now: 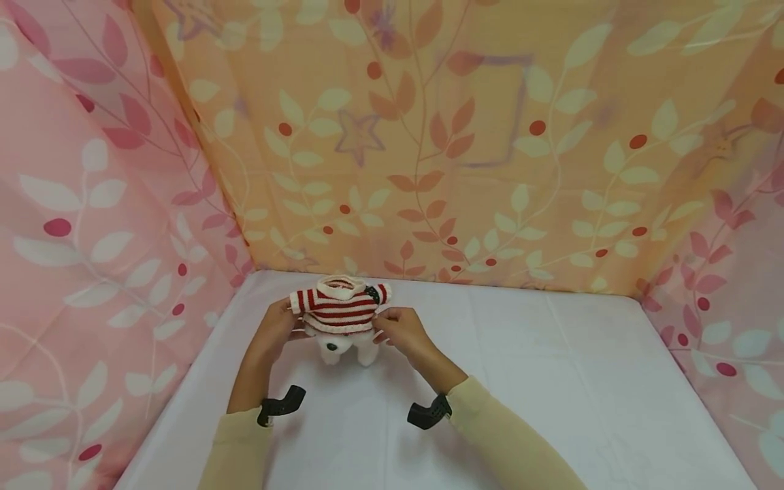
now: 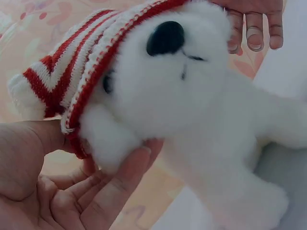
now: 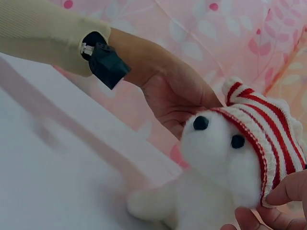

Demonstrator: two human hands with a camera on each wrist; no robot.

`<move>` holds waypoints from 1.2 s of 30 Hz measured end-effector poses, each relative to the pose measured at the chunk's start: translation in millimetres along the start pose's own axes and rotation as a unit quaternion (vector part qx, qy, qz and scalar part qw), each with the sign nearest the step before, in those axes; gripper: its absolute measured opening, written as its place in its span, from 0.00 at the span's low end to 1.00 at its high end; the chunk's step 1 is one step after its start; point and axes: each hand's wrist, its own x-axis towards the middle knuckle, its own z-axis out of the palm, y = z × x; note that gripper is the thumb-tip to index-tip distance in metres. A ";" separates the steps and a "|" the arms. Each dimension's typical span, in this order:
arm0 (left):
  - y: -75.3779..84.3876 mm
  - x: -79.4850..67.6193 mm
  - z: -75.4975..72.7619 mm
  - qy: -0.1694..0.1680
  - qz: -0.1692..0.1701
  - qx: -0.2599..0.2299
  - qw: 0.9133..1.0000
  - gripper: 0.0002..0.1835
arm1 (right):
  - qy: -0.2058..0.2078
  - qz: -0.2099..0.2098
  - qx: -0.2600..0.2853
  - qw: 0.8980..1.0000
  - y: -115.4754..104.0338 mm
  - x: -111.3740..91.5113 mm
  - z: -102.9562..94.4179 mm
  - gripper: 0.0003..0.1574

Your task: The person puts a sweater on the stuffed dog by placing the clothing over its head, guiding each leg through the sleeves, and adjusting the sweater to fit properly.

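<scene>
A white plush toy animal (image 1: pixel 366 350) with a black nose (image 2: pixel 165 38) sits upright on the white table. Over the top of its head lies a small knitted sweater (image 1: pixel 343 314), red and white striped, its hem down near the eyes. My left hand (image 1: pixel 273 330) holds the hem on the left side, with a fingertip against the toy's white ear (image 2: pixel 108 139). On the other side, my right hand (image 3: pixel 288 194) pinches the hem between thumb and finger. The sweater's neck opening (image 1: pixel 340 284) points up, and both short sleeves stick out sideways.
The white-covered table (image 1: pixel 520 381) stretches away to the right and toward me. Patterned cloth walls enclose it: an orange one (image 1: pixel 429 156) close behind the toy, and pink ones at left (image 1: pixel 110 272) and right. Black camera mounts (image 1: pixel 429 412) sit on both wrists.
</scene>
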 end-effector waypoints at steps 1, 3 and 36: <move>-3.1 0.5 -0.5 0.002 -0.006 -0.008 1.000 0.22 | 0.002 0.004 -0.001 1.000 1.6 0.3 -0.3 0.14; -10.8 1.5 -1.7 0.001 -0.019 -0.022 1.000 0.24 | 0.005 0.011 -0.005 1.000 6.0 1.2 -1.3 0.14; -36.9 -33.8 1.6 -0.115 -0.076 -0.168 0.976 0.22 | -0.150 0.180 0.260 0.937 12.5 -19.3 3.9 0.24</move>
